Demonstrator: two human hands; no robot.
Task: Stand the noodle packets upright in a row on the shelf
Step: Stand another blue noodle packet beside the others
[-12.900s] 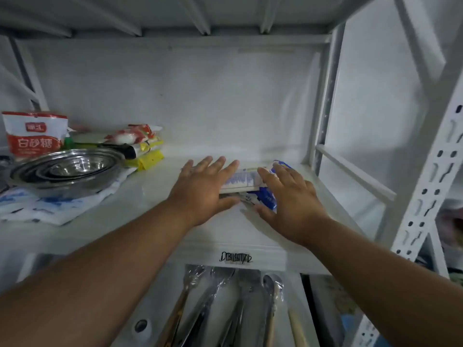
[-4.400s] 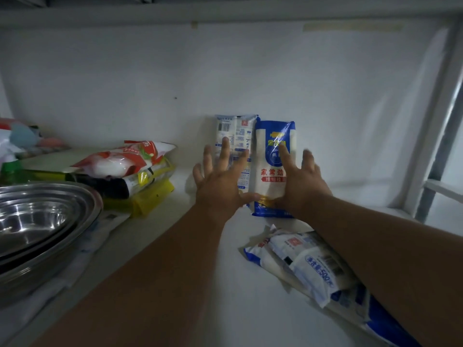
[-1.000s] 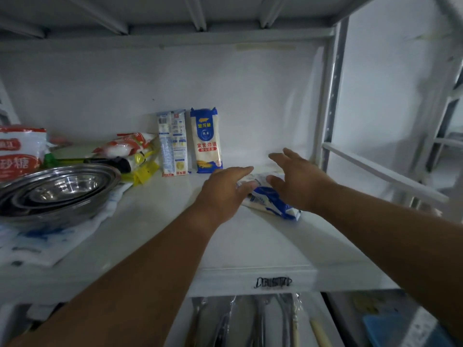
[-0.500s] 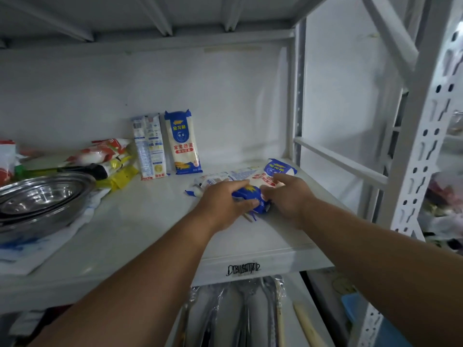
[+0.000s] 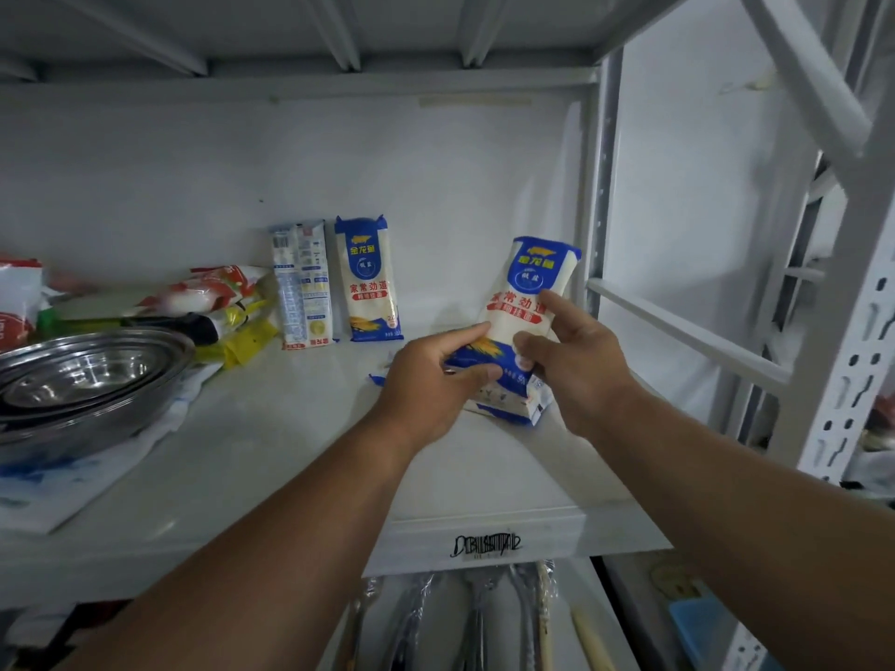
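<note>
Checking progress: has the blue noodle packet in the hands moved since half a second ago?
Yes. The held packet was lying flat on the shelf; now both hands tip it nearly upright, its top raised toward the back wall.

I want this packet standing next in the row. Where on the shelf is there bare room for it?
Bare shelf runs along the back wall from the blue upright packet to the right post. The front middle is bare too. The left is crowded with steel bowls and piled bags. Another packet lies under the held packet.

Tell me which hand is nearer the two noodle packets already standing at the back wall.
Left. The left hand sits just below-right of the standing packets; the right hand is farther right.
</note>
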